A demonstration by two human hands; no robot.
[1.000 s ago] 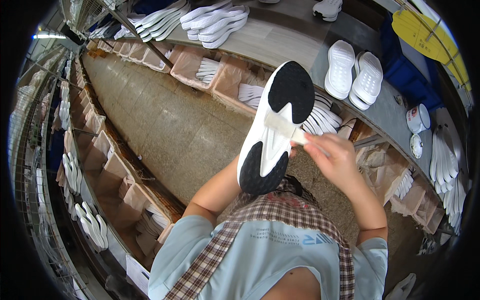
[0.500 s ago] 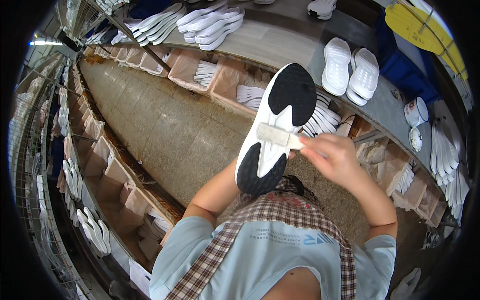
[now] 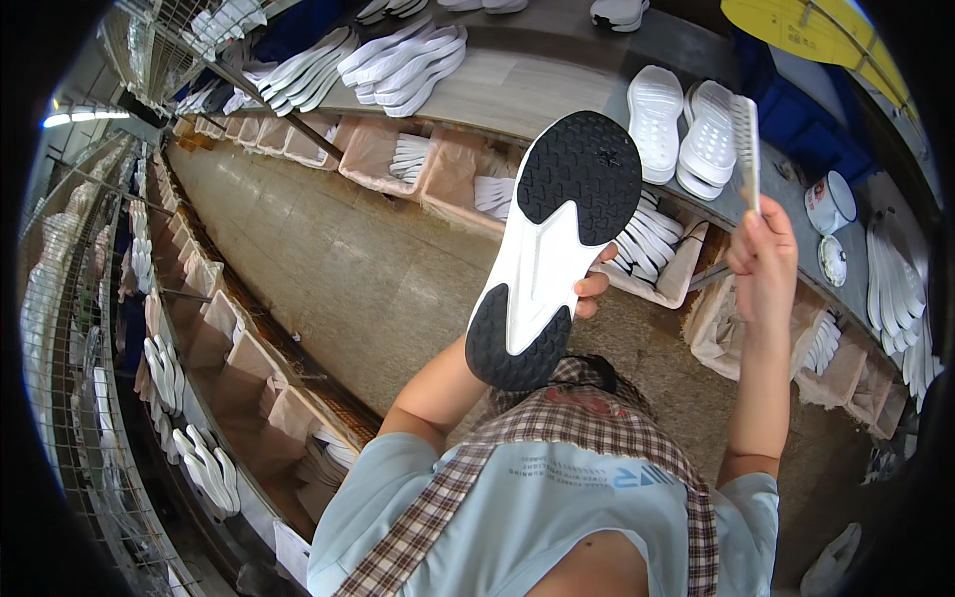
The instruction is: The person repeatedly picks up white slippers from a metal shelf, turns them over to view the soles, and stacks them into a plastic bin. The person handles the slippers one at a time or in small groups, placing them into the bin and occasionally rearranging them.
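Observation:
A white shoe sole (image 3: pixel 542 264) with black tread pads at both ends is held up in front of me, bottom side facing me. My left hand (image 3: pixel 593 287) grips it from behind; only some fingertips show at its right edge, the rest being hidden by the sole. To the right, my right hand (image 3: pixel 766 249) is closed round the handle of a white brush (image 3: pixel 747 144), its bristles pointing left. The brush is held upright, apart from the sole. Beyond it, a pair of white soles (image 3: pixel 708 134) lies on the grey bench (image 3: pixel 517 75).
A white tub (image 3: pixel 830 203) and a small round white lid or dish (image 3: pixel 832 261) stand on the bench at right. Stacked white soles (image 3: pixel 408 65) lie farther back. Lined bins (image 3: pixel 383 159) hold more soles below. A wire rack (image 3: pixel 75 398) runs along the left.
My right hand has lifted the brush off the sole and moved it up and right, turning it upright. The left hand still holds the sole, now slightly turned.

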